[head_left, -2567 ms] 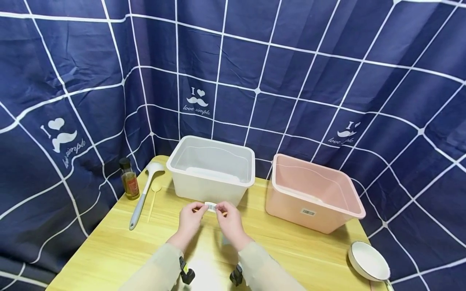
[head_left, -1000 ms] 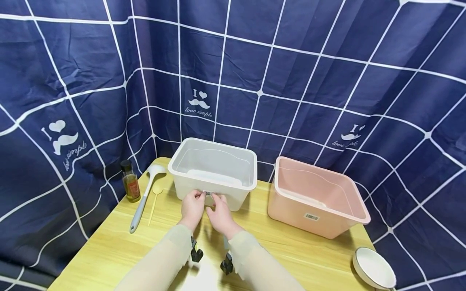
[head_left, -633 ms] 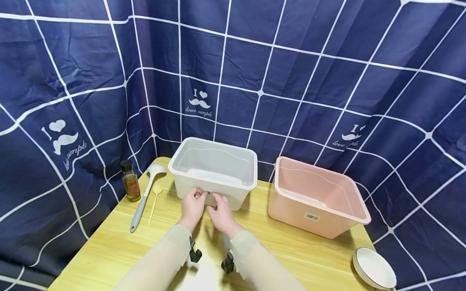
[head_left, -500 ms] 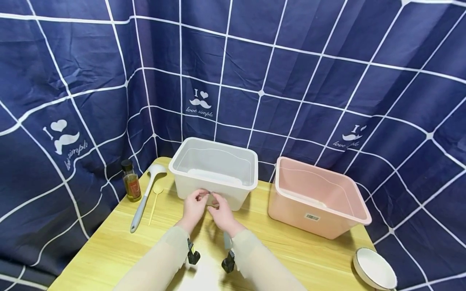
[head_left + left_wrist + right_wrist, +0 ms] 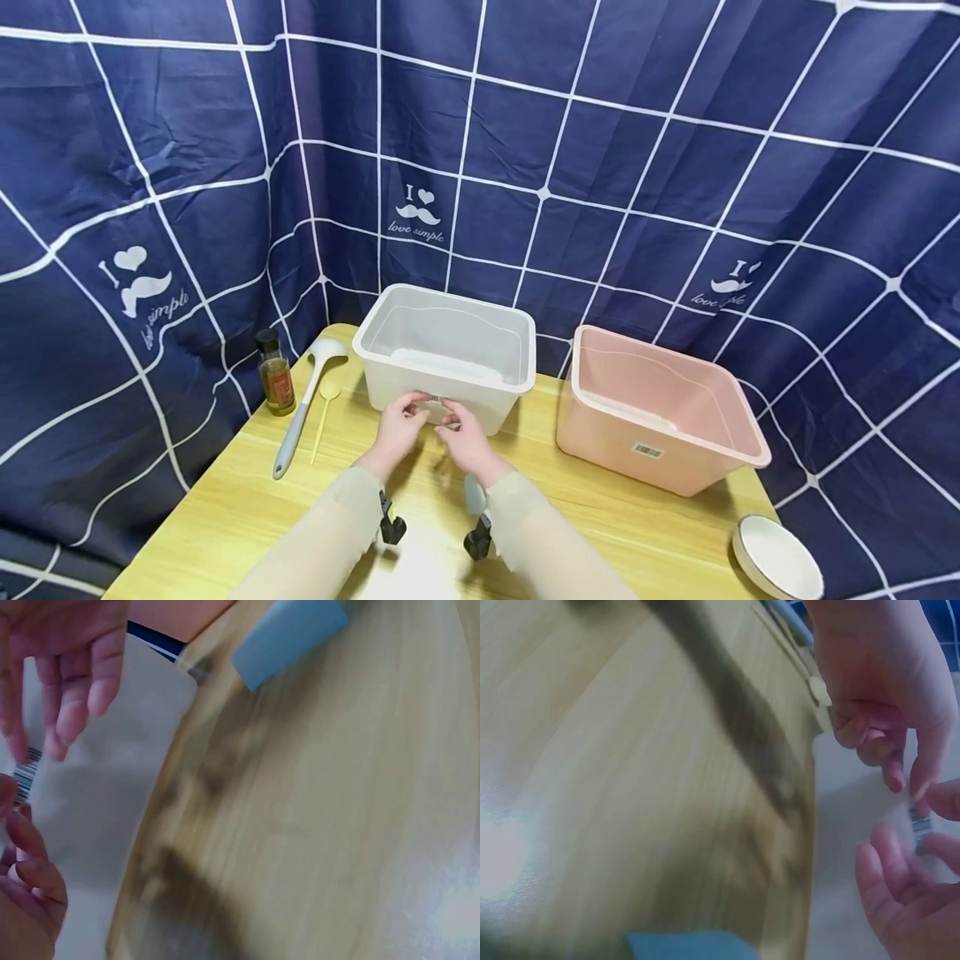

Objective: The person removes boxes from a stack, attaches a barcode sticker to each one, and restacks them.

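Note:
A small white barcode label (image 5: 436, 399) lies flat against the front wall of the white plastic bin (image 5: 480, 400). My left hand (image 5: 399, 427) is at the label's left end, index fingertip touching there and thumb held apart below. At the other end, my right hand (image 5: 467, 433) reaches in the same way, its index fingertip on the label's edge. In the left wrist view the label (image 5: 25, 776) shows between both hands' fingertips, partly covered. The right wrist view also has the label (image 5: 921, 825) on the bin wall, between the fingers.
To the right stands a pink bin (image 5: 637, 467) with its own barcode label. A white bowl (image 5: 778, 557) is at the right edge. On the left are an oil bottle (image 5: 278, 385), a ladle (image 5: 300, 417) and a yellow spoon (image 5: 324, 412). A light-blue object (image 5: 289, 637) sits near my right wrist.
Both hands carried the pinched label forward from above the table to the white bin's front wall. Since then the thumbs have parted from the index fingers, and the label stays on the wall.

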`<action>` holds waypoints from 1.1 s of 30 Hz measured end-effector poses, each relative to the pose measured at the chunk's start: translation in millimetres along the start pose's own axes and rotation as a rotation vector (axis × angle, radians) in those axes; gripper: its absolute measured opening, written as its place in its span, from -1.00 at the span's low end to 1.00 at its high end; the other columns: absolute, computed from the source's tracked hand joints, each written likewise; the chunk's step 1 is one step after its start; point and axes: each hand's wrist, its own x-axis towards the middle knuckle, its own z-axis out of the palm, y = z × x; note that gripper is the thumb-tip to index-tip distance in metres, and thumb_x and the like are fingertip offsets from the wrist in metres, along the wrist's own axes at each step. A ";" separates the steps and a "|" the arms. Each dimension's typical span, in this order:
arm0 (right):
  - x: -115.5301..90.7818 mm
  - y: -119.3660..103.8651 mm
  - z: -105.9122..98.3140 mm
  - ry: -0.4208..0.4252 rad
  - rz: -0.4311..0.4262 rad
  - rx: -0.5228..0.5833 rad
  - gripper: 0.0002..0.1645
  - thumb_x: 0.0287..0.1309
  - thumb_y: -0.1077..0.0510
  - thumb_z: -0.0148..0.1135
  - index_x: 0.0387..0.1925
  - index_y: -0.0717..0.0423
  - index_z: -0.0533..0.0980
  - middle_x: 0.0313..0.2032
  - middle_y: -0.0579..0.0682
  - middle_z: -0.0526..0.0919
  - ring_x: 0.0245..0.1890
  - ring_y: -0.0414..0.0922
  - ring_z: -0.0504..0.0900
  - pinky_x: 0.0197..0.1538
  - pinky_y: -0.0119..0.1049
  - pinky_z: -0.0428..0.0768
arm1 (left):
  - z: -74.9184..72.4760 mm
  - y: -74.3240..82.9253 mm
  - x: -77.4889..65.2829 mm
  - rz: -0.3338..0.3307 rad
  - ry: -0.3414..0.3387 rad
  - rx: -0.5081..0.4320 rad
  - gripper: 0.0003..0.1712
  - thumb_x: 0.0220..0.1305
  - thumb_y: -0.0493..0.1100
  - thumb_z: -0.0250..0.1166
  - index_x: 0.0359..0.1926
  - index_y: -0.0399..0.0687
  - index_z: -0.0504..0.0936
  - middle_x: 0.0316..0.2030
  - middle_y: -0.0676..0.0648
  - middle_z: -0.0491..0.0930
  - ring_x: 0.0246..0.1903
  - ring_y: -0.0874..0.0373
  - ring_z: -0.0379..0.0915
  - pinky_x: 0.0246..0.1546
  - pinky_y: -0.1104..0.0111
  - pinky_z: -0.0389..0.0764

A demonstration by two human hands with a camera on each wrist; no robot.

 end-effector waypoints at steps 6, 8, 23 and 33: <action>-13.5 9.2 -6.5 -0.050 0.075 0.082 -0.36 0.24 0.38 0.16 0.33 0.43 0.25 -0.21 0.12 0.49 -0.29 0.11 0.59 -0.23 -0.06 0.63 | -5.1 -7.1 -7.4 -0.088 -0.102 0.019 -0.66 0.19 -0.42 0.25 0.02 -0.33 0.62 -0.41 -0.12 0.48 -0.76 0.27 0.21 -0.77 0.48 0.31; -20.6 10.7 -14.1 -0.059 0.089 0.133 -0.43 0.25 0.38 0.14 0.27 0.47 0.29 -0.25 0.09 0.48 -0.34 0.07 0.58 -0.28 -0.13 0.63 | -12.6 -8.7 -9.4 -0.077 -0.110 0.055 -0.68 0.17 -0.41 0.26 -0.02 -0.34 0.64 -0.40 -0.14 0.53 -0.70 0.23 0.29 -0.69 0.44 0.39; -28.8 -21.2 -130.0 0.191 0.086 0.010 -0.77 0.25 0.41 0.08 -0.07 0.44 0.48 -0.34 0.14 0.55 -0.46 0.06 0.62 -0.43 -0.29 0.60 | -134.9 70.5 24.7 -0.113 0.062 0.390 -0.68 0.23 -0.22 0.20 -0.11 -0.40 0.62 -0.38 -0.20 0.62 -0.55 0.17 0.48 -0.46 0.37 0.48; 6.7 -40.2 -151.2 0.279 0.144 -0.339 -0.61 0.30 0.14 0.08 0.03 0.36 0.39 -0.19 0.24 0.55 -0.41 0.02 0.60 -0.37 -0.21 0.61 | -134.0 99.9 70.5 -0.242 0.053 0.245 -0.65 0.19 -0.23 0.23 -0.07 -0.43 0.54 -0.28 -0.21 0.53 -0.59 0.28 0.47 -0.48 0.51 0.56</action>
